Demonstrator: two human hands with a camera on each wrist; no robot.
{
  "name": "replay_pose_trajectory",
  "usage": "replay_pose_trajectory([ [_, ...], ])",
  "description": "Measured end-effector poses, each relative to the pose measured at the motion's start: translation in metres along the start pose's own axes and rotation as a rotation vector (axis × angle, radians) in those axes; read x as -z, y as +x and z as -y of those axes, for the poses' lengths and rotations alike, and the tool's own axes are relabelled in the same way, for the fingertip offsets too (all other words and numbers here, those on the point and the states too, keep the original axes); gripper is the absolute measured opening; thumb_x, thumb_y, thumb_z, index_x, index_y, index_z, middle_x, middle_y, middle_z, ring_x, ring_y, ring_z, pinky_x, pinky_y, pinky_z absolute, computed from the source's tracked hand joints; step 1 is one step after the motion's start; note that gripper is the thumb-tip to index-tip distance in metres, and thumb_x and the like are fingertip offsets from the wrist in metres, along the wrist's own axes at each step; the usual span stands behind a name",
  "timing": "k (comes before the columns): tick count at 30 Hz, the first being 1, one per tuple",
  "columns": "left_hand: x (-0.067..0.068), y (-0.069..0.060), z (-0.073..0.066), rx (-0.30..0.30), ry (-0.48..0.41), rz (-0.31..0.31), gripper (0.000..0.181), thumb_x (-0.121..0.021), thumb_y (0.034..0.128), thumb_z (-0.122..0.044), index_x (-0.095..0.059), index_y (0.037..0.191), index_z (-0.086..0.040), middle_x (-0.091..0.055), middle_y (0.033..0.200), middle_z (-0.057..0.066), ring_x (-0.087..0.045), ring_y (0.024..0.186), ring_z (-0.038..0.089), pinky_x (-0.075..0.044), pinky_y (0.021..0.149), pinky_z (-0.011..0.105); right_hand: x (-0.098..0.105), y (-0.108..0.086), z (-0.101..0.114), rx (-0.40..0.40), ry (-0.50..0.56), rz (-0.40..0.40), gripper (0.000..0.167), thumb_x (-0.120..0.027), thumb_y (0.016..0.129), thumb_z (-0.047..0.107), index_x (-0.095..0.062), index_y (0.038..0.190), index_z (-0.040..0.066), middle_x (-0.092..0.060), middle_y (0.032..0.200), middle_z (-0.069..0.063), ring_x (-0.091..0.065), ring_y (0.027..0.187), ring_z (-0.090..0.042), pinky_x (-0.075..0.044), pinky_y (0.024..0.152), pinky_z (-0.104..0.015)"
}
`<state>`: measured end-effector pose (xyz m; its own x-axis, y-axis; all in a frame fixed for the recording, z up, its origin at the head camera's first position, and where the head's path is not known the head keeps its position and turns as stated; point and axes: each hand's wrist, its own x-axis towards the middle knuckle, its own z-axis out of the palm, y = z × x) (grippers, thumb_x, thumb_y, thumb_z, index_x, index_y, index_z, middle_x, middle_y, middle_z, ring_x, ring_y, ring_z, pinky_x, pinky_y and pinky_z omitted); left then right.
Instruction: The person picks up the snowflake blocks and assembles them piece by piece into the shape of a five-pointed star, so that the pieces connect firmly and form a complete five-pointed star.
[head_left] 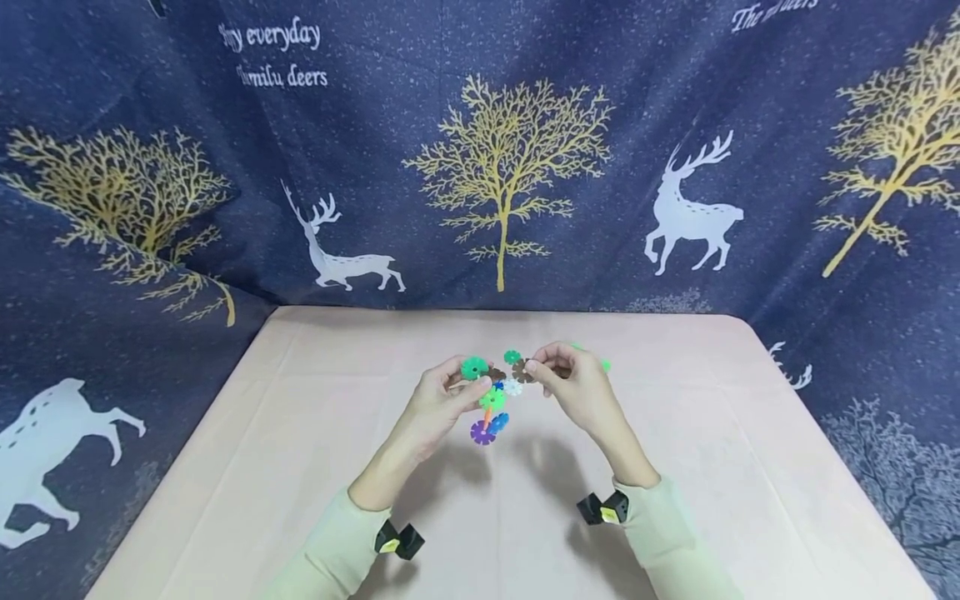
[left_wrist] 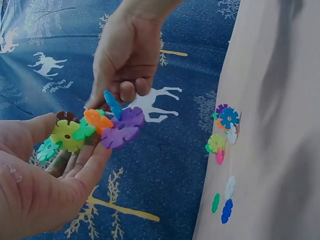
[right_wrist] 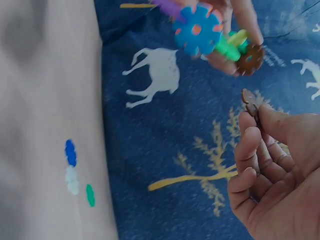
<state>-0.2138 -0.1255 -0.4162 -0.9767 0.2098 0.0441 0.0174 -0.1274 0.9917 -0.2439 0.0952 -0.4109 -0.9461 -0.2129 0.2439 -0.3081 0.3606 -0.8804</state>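
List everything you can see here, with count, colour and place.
Notched disc cluster: one, multicoloured, in left hand
Brown notched disc: one, brown, pinched by right hand
Loose notched discs: three, green, white and blue, on table
Second disc cluster: one, multicoloured, on table
Table: one, pale pink, below hands
Backdrop: one, dark blue with white deer and gold trees, behind table
Sleeves: two, pale, one each side
Wrist cameras: two, black and yellow, at sleeve ends
Hands: two, bare, above table
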Motion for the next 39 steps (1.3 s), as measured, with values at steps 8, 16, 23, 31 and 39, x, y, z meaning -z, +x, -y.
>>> replay_pose_trajectory([
  [8, -0.001, -0.001, -0.004, -0.015, -0.017, 0.015, 0.031, -0.065, 0.0964, -0.006, -0.058, 0.125, 0.004, -0.068, 0.113, 0.014, -0.068, 0.102, 0.018, -0.056, 0.091, 0.040, -0.001, -0.006, 0.014, 0.064, 0.033, -0.007, 0.011, -0.070, 0.095, 0.013, -0.067, 0.093, 0.003, -0.065, 0.074, -0.004, -0.059, 0.060, -0.017, -0.047, 0.053, -0.025],
  [16, -0.004, -0.001, -0.005, -0.013, -0.033, 0.009, 0.031, -0.065, 0.0965, -0.006, -0.058, 0.125, 0.006, -0.070, 0.115, 0.015, -0.069, 0.101, 0.018, -0.056, 0.091, 0.041, -0.004, -0.007, 0.018, 0.089, 0.015, -0.027, 0.011, -0.069, 0.095, 0.014, -0.067, 0.093, 0.004, -0.065, 0.073, -0.004, -0.060, 0.060, -0.023, -0.047, 0.052, -0.025],
  [23, -0.010, 0.000, -0.007, -0.044, -0.027, -0.006, 0.030, -0.061, 0.0990, -0.008, -0.060, 0.125, 0.006, -0.069, 0.117, 0.020, -0.070, 0.099, 0.017, -0.057, 0.090, 0.039, -0.006, -0.011, 0.024, 0.091, 0.034, -0.061, 0.012, -0.068, 0.096, 0.014, -0.066, 0.095, 0.003, -0.068, 0.076, -0.004, -0.062, 0.058, -0.020, -0.048, 0.051, -0.026],
  [31, -0.010, -0.001, -0.007, -0.070, 0.023, -0.012, 0.032, -0.051, 0.1054, -0.014, -0.062, 0.124, 0.010, -0.068, 0.112, 0.028, -0.072, 0.086, 0.018, -0.057, 0.089, 0.038, -0.007, -0.013, 0.022, 0.076, 0.032, -0.078, 0.013, -0.068, 0.097, 0.017, -0.066, 0.096, 0.004, -0.069, 0.076, -0.004, -0.063, 0.059, -0.026, -0.046, 0.051, -0.026],
  [39, -0.009, -0.001, -0.003, -0.096, 0.037, -0.014, 0.032, -0.052, 0.1052, -0.013, -0.063, 0.122, 0.012, -0.067, 0.111, 0.031, -0.074, 0.086, 0.020, -0.058, 0.087, 0.037, -0.006, -0.014, 0.022, 0.085, 0.044, -0.081, 0.012, -0.069, 0.096, 0.014, -0.066, 0.095, 0.002, -0.069, 0.075, -0.007, -0.063, 0.061, -0.023, -0.050, 0.057, -0.024],
])
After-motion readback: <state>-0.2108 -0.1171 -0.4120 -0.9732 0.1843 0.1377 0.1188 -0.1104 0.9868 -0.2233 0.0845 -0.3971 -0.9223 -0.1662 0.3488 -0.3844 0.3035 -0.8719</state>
